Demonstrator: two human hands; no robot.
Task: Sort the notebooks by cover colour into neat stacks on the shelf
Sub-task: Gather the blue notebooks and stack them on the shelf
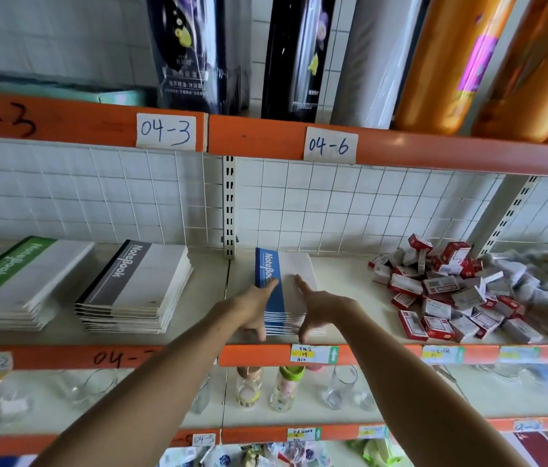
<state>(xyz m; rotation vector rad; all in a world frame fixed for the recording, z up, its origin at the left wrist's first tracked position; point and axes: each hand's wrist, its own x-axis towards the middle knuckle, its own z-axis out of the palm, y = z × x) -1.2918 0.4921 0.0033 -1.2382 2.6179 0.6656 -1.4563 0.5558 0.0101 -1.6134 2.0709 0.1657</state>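
Blue notebook stack (pixel 284 291) between both grips on shelf (pixel 343 298): left hand (pixel 255 306), right hand (pixel 319 308) fingers straight, flanking sides, apparently squaring edges. Grey stack (pixel 137 288), green stack (pixel 20 281) left of grip, already sorted.

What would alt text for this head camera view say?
Two bare hands, left hand and right hand, press straight fingers against a stack of blue-covered notebooks on a cream shelf; grey-covered stack and green-covered stack lie leftward.

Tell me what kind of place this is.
Probably a small shop or stockroom: orange shelf rails with handwritten bay labels, price tags on the shelf edge, and stock like notebook stacks and small red boxes.
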